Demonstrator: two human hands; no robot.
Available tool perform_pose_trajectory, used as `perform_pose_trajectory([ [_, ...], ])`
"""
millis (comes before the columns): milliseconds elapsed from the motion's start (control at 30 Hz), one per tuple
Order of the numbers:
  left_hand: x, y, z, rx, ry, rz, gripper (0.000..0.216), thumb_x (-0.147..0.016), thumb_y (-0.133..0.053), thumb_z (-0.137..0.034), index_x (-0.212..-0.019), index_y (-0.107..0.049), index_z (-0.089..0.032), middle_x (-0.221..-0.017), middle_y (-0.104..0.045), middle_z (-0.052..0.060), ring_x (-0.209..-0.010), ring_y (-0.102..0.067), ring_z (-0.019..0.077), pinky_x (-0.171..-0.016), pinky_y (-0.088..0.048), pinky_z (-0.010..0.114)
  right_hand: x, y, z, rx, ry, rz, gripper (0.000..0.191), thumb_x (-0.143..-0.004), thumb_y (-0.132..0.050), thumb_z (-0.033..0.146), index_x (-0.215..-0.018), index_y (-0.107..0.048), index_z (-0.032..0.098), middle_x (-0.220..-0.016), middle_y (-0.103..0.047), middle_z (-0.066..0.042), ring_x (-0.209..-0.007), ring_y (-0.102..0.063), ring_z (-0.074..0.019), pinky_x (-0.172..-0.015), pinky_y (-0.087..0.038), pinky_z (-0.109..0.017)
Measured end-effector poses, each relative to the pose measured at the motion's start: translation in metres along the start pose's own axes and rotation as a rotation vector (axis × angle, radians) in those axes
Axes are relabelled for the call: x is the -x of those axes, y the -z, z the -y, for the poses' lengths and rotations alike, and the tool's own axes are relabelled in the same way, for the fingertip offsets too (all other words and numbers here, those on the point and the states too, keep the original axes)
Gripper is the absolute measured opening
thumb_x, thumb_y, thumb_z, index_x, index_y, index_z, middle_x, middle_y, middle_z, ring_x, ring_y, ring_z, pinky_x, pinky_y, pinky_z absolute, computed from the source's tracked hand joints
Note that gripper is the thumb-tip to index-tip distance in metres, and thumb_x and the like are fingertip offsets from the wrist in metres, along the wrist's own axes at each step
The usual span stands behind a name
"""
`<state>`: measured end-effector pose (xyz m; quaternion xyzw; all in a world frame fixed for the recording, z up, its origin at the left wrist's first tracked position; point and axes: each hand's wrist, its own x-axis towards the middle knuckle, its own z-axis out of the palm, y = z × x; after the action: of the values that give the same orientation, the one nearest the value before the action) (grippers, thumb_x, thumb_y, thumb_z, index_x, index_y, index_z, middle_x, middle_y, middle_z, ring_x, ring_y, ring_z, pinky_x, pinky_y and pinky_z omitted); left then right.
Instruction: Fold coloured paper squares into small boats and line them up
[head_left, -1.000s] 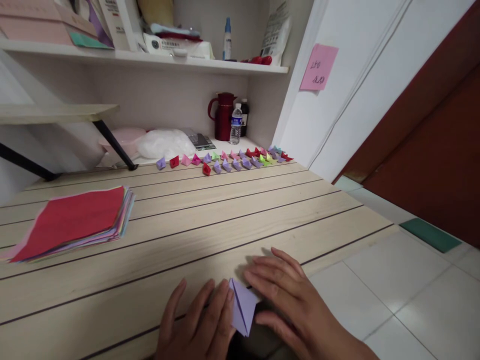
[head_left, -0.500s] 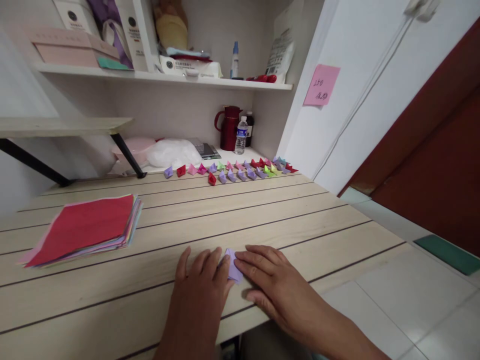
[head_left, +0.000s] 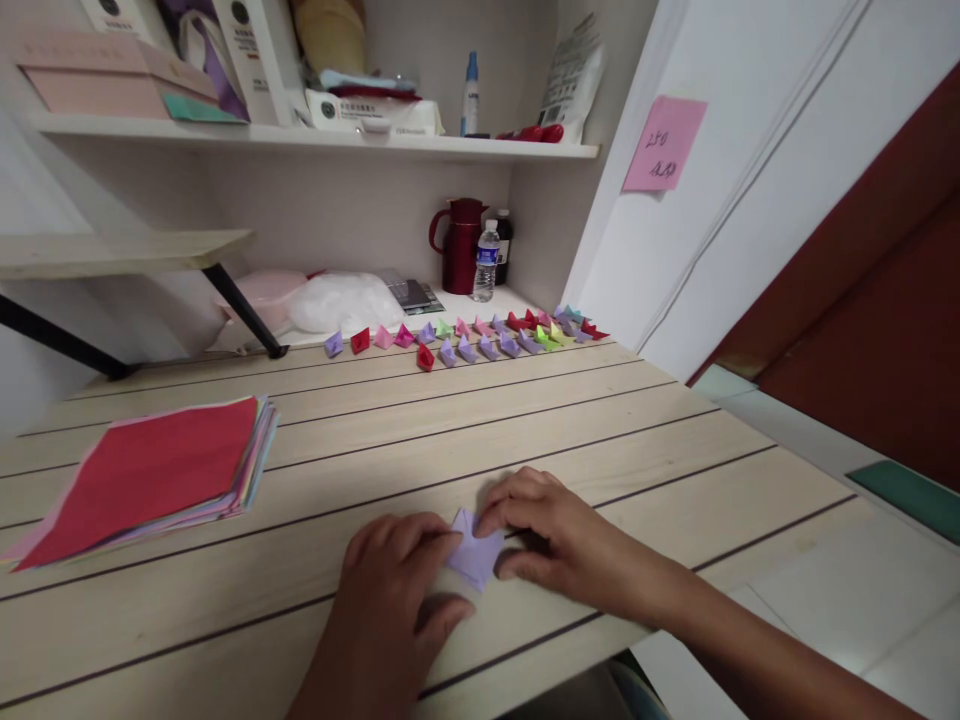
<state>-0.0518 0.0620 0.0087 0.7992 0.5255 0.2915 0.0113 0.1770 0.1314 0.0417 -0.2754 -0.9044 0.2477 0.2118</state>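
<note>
A small folded sheet of light purple paper (head_left: 475,558), now a diamond-like square, lies on the table between my hands. My left hand (head_left: 401,565) holds its left edge down with bent fingers, while the thumb sits lower, near the bottom corner. From the right, my right hand (head_left: 536,525) is curled over the upper right edge, fingertips on the paper and thumb close to the right corner. The undersides of the fingers are hidden. Farther back stand two rows of small folded paper boats (head_left: 487,346) in purple, red, pink, green and yellow.
A stack of coloured square paper (head_left: 150,465), red on top, lies at the left. Behind it is a small raised stand (head_left: 120,252) with black legs. A red jug (head_left: 460,245) and a water bottle (head_left: 486,262) stand at the back under a shelf (head_left: 322,142).
The purple paper has gone from a narrow shape to a wider square. My flat hands have bent their fingers, and my left thumb has moved away from the fingers. The view has shifted slightly.
</note>
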Motion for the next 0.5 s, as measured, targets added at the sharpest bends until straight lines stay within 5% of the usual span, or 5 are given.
perform_pose_trajectory([
  [133,-0.009,-0.001,-0.005,0.031,0.039,-0.014,0.042,-0.067,-0.076,-0.011,-0.101,-0.073,-0.034,-0.095,-0.072,-0.001,-0.088,-0.067,0.0221,-0.081,-0.052,0.043,-0.002,-0.001,-0.004,-0.022,-0.007,-0.032,0.010,-0.090,-0.067,0.025,-0.100,-0.068,0.023,-0.105,-0.069,-0.003,-0.105,-0.061,-0.0185,-0.095,-0.041,-0.035],
  [233,-0.015,-0.002,-0.007,0.054,0.058,0.004,0.045,-0.066,-0.076,-0.008,-0.102,-0.074,-0.034,-0.094,-0.070,-0.002,-0.089,-0.065,0.0215,-0.083,-0.051,0.043,-0.003,-0.002,-0.005,-0.043,-0.006,-0.023,0.017,-0.087,-0.071,0.029,-0.103,-0.069,0.024,-0.107,-0.068,-0.003,-0.105,-0.061,-0.0190,-0.095,-0.041,-0.035],
  [500,-0.017,-0.007,0.000,0.082,-0.025,0.032,0.025,-0.085,-0.063,-0.018,-0.106,-0.071,-0.028,-0.090,-0.066,0.002,-0.085,-0.062,0.0208,-0.078,-0.050,0.044,-0.005,-0.003,-0.006,-0.095,-0.025,-0.051,0.008,-0.091,-0.066,0.026,-0.097,-0.068,0.022,-0.101,-0.069,-0.002,-0.101,-0.061,-0.0178,-0.094,-0.041,-0.035],
])
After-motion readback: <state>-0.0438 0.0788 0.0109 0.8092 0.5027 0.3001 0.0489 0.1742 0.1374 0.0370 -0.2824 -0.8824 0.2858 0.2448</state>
